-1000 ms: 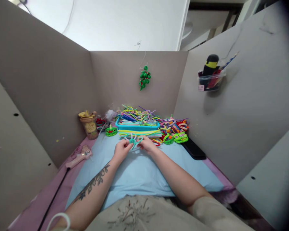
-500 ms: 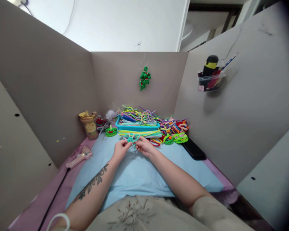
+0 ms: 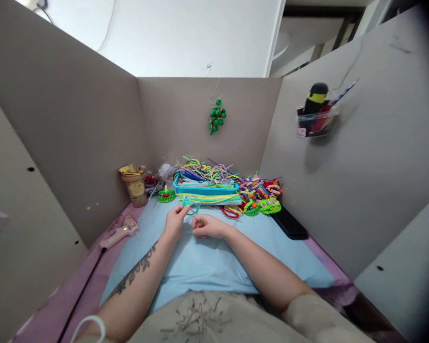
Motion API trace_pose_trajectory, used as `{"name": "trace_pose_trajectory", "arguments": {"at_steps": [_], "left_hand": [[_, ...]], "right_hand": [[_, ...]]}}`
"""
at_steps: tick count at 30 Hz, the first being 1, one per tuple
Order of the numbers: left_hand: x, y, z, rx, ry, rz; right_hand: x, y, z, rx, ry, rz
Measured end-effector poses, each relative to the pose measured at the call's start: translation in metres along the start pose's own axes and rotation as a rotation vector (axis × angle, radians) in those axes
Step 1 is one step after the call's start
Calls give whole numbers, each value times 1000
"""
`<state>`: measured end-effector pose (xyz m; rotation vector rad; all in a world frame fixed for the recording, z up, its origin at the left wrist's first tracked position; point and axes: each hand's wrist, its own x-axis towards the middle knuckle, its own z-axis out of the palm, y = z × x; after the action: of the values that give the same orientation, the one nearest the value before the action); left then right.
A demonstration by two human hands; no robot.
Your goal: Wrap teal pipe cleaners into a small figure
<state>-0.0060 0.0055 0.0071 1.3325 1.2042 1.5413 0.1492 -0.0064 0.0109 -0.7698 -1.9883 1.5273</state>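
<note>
My left hand is closed, thumb and fingers pinching a small looped piece of teal and pale pipe cleaners above the blue sheet. A little lower and to the right, my right hand is closed with its fingers curled in. A thin pale strand shows by its fingertips, too faint to identify. The two hands are apart. Behind them lies a bundle of straight pipe cleaners in yellow, white and teal, in front of a blue tray heaped with many-coloured ones.
Scissors with red handles lie near green pipe-cleaner figures on the right, beside a black case. At left are a pink glue gun, a lidded cup and a green figure. Grey partitions surround the table.
My right hand has drawn away from the looped piece, down towards me. My left hand keeps hold of the piece and has shifted slightly left.
</note>
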Motion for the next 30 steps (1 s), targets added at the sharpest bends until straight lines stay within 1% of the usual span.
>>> {"name": "trace_pose_trajectory", "arguments": {"at_steps": [1,2,5,6,7,8,11,13,16,19,26,30], "left_hand": [[0,0,0,4,1,6],[0,0,0,15,-4,16],[-2,2,3,68,-51,52],[-3,3,4,84,-72,63],[-4,3,5,98,-91,67],[-5,4,7,109,-106,70],[-8,5,8,126,-131,68],[-9,5,8,133,-152,68],[-9,7,7,144,-183,74],[-10,8,6,145,-185,79],[-8,5,7,123,-161,93],[-8,3,7,136,-162,114]], "right_hand": [[1,0,-1,-9,88,-23],[2,0,-2,-18,216,-59],[6,1,-7,-40,648,-209],[7,2,-9,-63,747,-251],[7,2,-11,-102,808,-283],[6,3,-13,-158,840,-304],[4,2,-14,-335,852,-333],[2,0,-13,-395,859,-345],[0,-3,-11,-440,899,-354],[-2,-8,-9,-491,922,-362],[-3,-8,-5,-574,880,-389],[0,-5,-4,-561,889,-399]]}}
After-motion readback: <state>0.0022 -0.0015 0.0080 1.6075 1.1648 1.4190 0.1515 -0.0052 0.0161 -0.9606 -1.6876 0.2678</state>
